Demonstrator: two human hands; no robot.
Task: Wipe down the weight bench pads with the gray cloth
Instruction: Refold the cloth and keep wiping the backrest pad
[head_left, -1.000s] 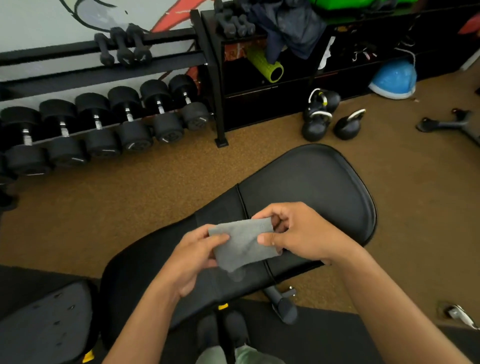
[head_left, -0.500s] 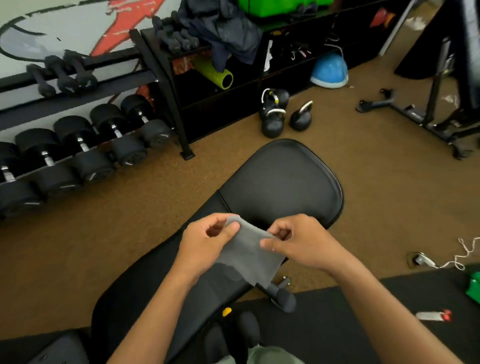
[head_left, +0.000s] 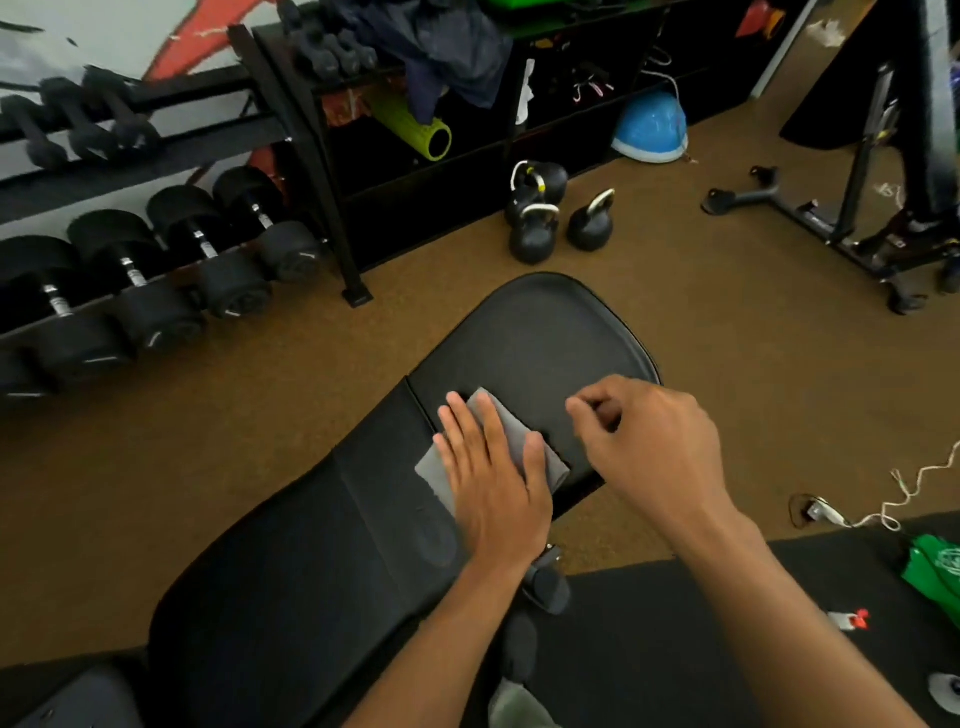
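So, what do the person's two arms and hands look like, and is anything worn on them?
Nothing worn is visible. The left hand and left forearm show no glove, sleeve, watch or band. The right hand and right forearm are equally uncovered. The right fingers are blurred, so a thin ring cannot be excluded.

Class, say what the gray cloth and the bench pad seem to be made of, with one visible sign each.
Gray cloth: probably soft woven or microfibre fabric, matte; it lies limp and flat under the left hand. Bench pad: likely vinyl or leather over padding, smooth with a faint sheen; a seam crosses it.
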